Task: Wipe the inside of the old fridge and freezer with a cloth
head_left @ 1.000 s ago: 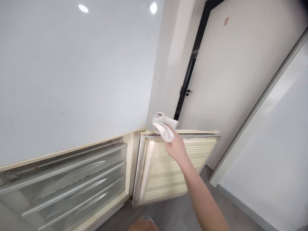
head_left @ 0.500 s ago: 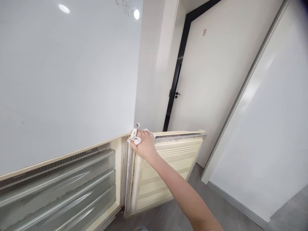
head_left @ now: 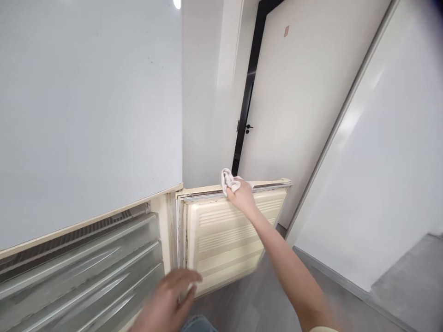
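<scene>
My right hand [head_left: 242, 196] is shut on a crumpled white cloth [head_left: 228, 182], pressing it against the top edge of an open cream refrigerator door [head_left: 221, 240]. The door's ribbed inner liner faces me, and its rubber gasket has dark stains. My left hand [head_left: 166, 299] is blurred low in the view, fingers apart, next to the door's lower left corner. A small white patch [head_left: 188, 291] by its fingers is too blurred to identify. Clear plastic freezer drawers [head_left: 79, 272] fill the compartment at lower left.
A large white refrigerator panel [head_left: 86, 115] fills the upper left, with a cream edge along its bottom. Behind the open door stand a white wall corner [head_left: 204, 92] and a white door [head_left: 297, 115] with a black frame and handle. A white panel [head_left: 363, 161] and grey floor [head_left: 404, 286] lie to the right.
My right hand has slid rightward along the door's top edge with the cloth, from its left corner. My left hand has risen into view at the bottom. The whole view has shifted slightly.
</scene>
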Demonstrator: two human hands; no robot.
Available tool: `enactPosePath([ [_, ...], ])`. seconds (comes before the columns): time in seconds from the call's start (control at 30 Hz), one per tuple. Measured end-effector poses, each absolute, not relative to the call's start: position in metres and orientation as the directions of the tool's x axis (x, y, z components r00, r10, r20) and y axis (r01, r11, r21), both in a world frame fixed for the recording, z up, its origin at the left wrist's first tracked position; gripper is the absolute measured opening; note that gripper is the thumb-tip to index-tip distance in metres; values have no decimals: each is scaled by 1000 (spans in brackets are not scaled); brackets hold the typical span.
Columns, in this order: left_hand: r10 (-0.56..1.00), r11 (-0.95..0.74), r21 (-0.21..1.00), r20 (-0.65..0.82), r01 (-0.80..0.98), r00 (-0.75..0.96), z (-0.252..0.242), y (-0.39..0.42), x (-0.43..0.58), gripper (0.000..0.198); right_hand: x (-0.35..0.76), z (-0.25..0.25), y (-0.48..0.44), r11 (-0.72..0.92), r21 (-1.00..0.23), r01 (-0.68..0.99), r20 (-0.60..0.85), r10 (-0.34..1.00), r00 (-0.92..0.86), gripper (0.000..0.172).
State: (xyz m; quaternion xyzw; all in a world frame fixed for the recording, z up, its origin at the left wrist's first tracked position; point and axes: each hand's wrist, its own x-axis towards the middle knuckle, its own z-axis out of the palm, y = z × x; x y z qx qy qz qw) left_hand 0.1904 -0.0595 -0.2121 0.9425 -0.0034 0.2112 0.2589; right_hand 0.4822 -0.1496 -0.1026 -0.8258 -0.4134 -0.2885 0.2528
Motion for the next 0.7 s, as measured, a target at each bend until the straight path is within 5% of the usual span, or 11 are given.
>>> enactPosePath([
  [0.2, -30, -914, 318, 565, -252, 824, -97, -25, 259, 28, 537, -100, -218, -704, -212, 678, 659, 409, 631, 29],
  [0.3, -38, -963, 207, 528, -172, 848, -59, -19, 298, 35, 553, -101, -257, -754, -276, 597, 629, 328, 705, 31],
  [0.57, 24, -984, 174, 294, -29, 955, -61, 8, 344, 48, 577, -119, -334, -733, -395, 554, 723, 124, 680, 32],
  [0.7, 25, -985, 172, 235, -17, 972, -59, 10, 343, 54, 584, -119, -342, -512, -719, 470, 624, -176, 762, 22],
])
